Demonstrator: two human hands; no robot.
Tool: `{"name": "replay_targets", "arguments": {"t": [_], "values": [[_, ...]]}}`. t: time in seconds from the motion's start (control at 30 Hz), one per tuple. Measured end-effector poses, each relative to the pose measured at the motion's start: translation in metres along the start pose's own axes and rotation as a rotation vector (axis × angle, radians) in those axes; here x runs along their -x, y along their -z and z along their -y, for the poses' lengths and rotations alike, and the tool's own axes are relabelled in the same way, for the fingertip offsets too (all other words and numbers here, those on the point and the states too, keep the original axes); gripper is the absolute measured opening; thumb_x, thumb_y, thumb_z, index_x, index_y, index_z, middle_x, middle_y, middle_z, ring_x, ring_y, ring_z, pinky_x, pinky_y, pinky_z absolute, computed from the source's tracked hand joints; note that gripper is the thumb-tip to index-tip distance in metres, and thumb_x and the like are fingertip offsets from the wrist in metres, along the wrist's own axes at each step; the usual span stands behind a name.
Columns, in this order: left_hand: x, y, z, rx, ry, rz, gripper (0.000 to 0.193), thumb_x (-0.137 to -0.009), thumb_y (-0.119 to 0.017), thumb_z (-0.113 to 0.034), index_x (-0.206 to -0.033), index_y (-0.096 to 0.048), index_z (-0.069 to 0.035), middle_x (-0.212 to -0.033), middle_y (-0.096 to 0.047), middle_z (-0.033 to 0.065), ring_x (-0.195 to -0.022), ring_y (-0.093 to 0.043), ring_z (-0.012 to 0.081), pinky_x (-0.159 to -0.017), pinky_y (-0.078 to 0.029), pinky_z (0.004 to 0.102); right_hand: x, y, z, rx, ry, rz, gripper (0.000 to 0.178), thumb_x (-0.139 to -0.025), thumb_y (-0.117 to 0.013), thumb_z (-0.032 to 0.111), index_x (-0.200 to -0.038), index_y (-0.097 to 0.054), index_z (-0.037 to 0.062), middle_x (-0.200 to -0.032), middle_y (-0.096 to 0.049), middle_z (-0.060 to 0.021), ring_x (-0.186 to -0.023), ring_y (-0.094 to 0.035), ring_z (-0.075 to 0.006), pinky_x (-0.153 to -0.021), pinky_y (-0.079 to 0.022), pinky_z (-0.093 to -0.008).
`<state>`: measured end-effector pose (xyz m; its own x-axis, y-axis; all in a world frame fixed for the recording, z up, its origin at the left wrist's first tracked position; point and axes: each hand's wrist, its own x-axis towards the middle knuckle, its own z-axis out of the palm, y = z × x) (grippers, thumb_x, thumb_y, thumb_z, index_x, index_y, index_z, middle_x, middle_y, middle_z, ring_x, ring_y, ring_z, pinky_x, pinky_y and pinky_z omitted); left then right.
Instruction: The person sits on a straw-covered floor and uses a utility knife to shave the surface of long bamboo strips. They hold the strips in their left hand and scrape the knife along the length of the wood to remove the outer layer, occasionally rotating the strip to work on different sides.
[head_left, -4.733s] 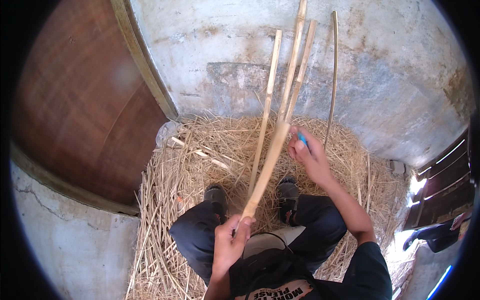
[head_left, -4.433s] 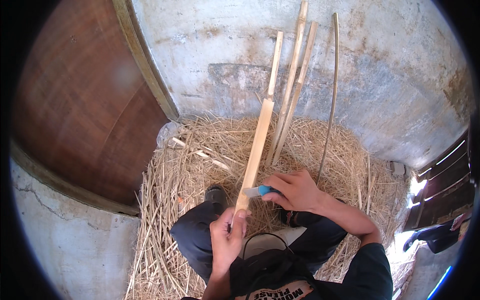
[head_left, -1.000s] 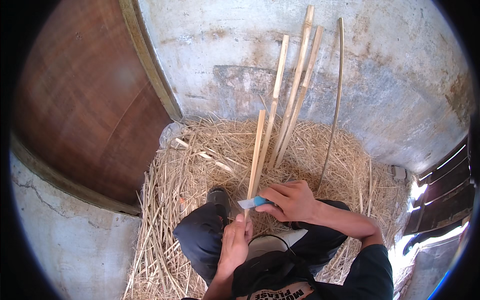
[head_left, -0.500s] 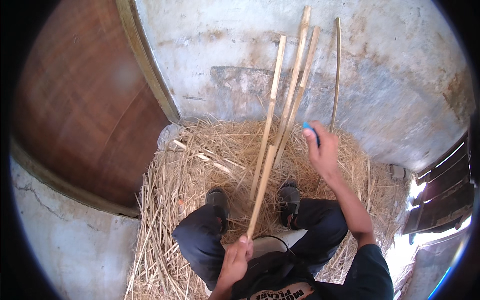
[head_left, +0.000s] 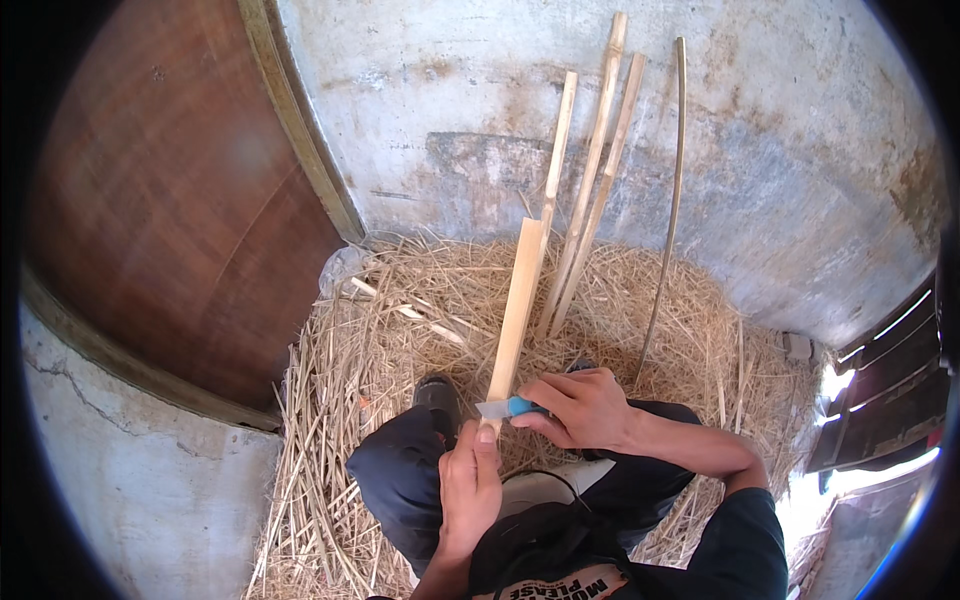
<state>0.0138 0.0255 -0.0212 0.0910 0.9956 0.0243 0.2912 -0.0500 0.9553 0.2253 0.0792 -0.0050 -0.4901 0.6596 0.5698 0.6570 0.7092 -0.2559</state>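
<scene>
So the left hand (head_left: pixel 468 490) is clenched round the bottom of a pale bamboo strip (head_left: pixel 515 305); right hand (head_left: pixel 580 408) grips a blue-handled knife (head_left: pixel 505 407), blade seemingly touching the strip just above the left fingers.

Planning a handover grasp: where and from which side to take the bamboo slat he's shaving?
Grip the bamboo slat on its bare upper half, coming from the side onto its narrow edges. It tilts up and away from the person. The left hand clamps the lower end and the right hand sets a blue-handled knife just above that.
</scene>
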Motion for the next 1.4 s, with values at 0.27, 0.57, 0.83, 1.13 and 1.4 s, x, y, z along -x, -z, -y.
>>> {"name": "replay_targets", "arguments": {"t": [0.27, 0.57, 0.83, 1.13, 1.4], "values": [[-0.005, -0.005, -0.003, -0.094, -0.056, -0.071, 0.03, -0.116, -0.046, -0.02, -0.096, -0.054, 0.0, -0.06, -0.053, 0.0218, -0.054, -0.059, 0.0453, -0.053, -0.041, 0.0521, 0.0, -0.005, -0.005, 0.017, -0.025, 0.032, 0.036, -0.092, -0.083, 0.04, -0.11, -0.069, 0.0113, -0.078, -0.066, -0.0031, -0.058, -0.068, -0.0251, -0.05, -0.052, -0.0357], [0.003, -0.003, 0.004, -0.126, -0.017, -0.041, 0.032, -0.116, -0.045, -0.022, -0.097, -0.057, 0.001, -0.062, -0.054, 0.0231, -0.057, -0.059, 0.0478, -0.055, -0.042, 0.0541, -0.009, 0.005, -0.03, 0.142, -0.149, -0.079, 0.03, -0.099, -0.076, 0.042, -0.105, -0.072, 0.013, -0.078, -0.07, -0.0049, -0.055, -0.07, -0.0251, -0.045, -0.051, -0.0366], [0.034, 0.007, 0.014, -0.192, -0.001, 0.018, 0.028, -0.113, -0.05, -0.021, -0.095, -0.059, -0.001, -0.066, -0.059, 0.0236, -0.062, -0.062, 0.0489, -0.058, -0.046, 0.0547, -0.024, 0.031, -0.101, 0.215, -0.434, -0.251, 0.024, -0.106, -0.069, 0.031, -0.106, -0.073, 0.0076, -0.068, -0.068, -0.0089, -0.054, -0.067, -0.0193, -0.05, -0.053, -0.0351], [0.02, 0.016, 0.023, -0.13, 0.025, -0.121, 0.031, -0.114, -0.053, -0.017, -0.089, -0.058, 0.0, -0.057, -0.054, 0.0029, -0.051, -0.05, 0.0076, -0.05, -0.039, 0.0305, -0.018, 0.021, -0.058, 0.082, -0.281, -0.157, 0.028, -0.106, -0.068, 0.038, -0.11, -0.074, 0.0108, -0.073, -0.068, -0.0093, -0.053, -0.065, -0.0223, -0.048, -0.051, -0.0364], [0.0, 0.008, -0.001, -0.104, -0.024, -0.128, 0.026, -0.114, -0.055, -0.019, -0.094, -0.059, -0.002, -0.06, -0.06, 0.0114, -0.052, -0.066, 0.0276, -0.052, -0.048, 0.0381, -0.001, -0.007, -0.005, 0.027, -0.036, 0.06, 0.034, -0.094, -0.081, 0.038, -0.109, -0.067, 0.0107, -0.084, -0.071, -0.0048, -0.06, -0.07, -0.0273, -0.051, -0.054, -0.0362]]}}
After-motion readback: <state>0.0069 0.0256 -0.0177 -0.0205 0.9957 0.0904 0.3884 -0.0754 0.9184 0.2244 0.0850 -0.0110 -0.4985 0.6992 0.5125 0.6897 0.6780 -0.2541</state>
